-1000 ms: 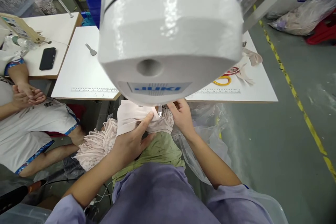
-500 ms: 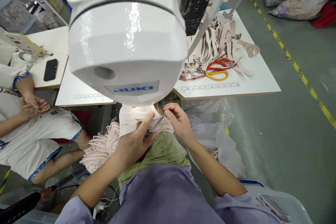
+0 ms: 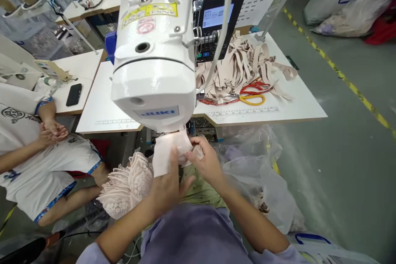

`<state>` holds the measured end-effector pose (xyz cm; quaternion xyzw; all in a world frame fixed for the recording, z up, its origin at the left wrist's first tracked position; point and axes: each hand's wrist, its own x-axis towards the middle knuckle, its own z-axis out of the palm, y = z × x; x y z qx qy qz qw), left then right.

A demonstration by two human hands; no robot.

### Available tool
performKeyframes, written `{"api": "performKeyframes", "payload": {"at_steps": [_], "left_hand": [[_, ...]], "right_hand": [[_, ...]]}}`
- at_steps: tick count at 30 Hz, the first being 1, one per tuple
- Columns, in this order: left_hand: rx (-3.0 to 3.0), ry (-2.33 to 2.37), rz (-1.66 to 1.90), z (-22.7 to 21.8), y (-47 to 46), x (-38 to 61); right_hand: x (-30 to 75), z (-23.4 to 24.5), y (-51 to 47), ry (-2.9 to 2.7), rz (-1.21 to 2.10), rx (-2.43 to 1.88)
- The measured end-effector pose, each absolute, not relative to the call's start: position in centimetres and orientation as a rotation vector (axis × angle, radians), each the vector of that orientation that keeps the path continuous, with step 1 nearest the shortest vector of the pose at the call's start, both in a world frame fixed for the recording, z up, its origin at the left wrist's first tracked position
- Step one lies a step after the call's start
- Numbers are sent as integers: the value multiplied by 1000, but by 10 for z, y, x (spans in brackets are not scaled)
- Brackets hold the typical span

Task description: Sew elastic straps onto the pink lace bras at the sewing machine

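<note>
Below front edge of desk point(image 3: 293, 109), under sewing machine point(image 3: 154, 70): left hand point(image 3: 168, 183) and right hand point(image 3: 206, 163) both pinch pale fabric point(image 3: 165, 152); lace pile point(image 3: 128, 185) just left.

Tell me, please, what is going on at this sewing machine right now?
A person seated at a white sewing machine holds a pale pink fabric piece just under its head. The left hand grips the piece with the thumb on top, and the right hand pinches its right edge. A heap of lace pieces lies by the left forearm. On the table behind lie beige strips and scissors. A second person sits to the left with hands clasped.
</note>
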<state>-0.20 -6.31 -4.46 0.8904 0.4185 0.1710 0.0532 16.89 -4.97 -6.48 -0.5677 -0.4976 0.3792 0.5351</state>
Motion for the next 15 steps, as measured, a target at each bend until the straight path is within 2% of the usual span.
{"api": "performKeyframes", "payload": {"at_steps": [3,7,9,12,15], "left_hand": [[2668,1039,443,-44,-96,6],[2068,753,245,-35,-111,-6],[1915,719,325,-30,-102,-16],[2021,796,608,-22,-80,-21],[2155,760,643,-8,-59,-15]], "right_hand": [[172,-63,-71,-1106,1108,-1333],[189,-61,-95,-1009,1206,-1301],[197,-59,-101,-1020,1260,-1282],[204,-55,-105,-1108,1294,-1240],[204,-49,-105,-1271,1274,-1226]]}}
